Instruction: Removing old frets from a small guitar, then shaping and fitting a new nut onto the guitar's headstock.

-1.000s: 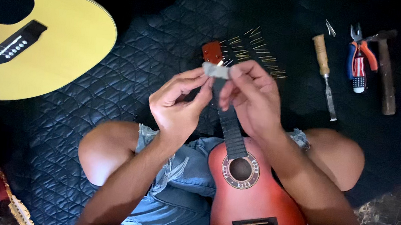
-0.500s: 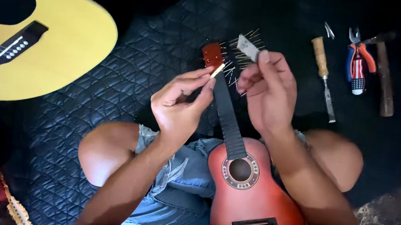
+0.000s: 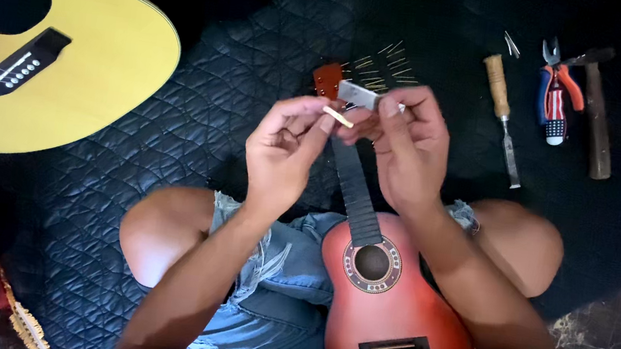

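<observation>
Dark quilted matting (image 3: 175,128) covers the floor where a person sits with a small red-orange toy guitar (image 3: 388,316) lying on the lap, its neck pointing far toward loose fret wires (image 3: 385,66). Above the neck, the left hand (image 3: 281,156) pinches a short pale fret piece (image 3: 337,116) between thumb and fingertip, while the right hand (image 3: 403,146) closes around a small grey metal block (image 3: 358,94); the two hands nearly touch. That sliver looks light, stiff and easy to drop, best gripped at its ends. At far right lie a wooden-handled chisel (image 3: 503,111), pliers (image 3: 555,97) and a hammer (image 3: 596,113). A large yellow acoustic guitar (image 3: 65,69) rests at far left.
</observation>
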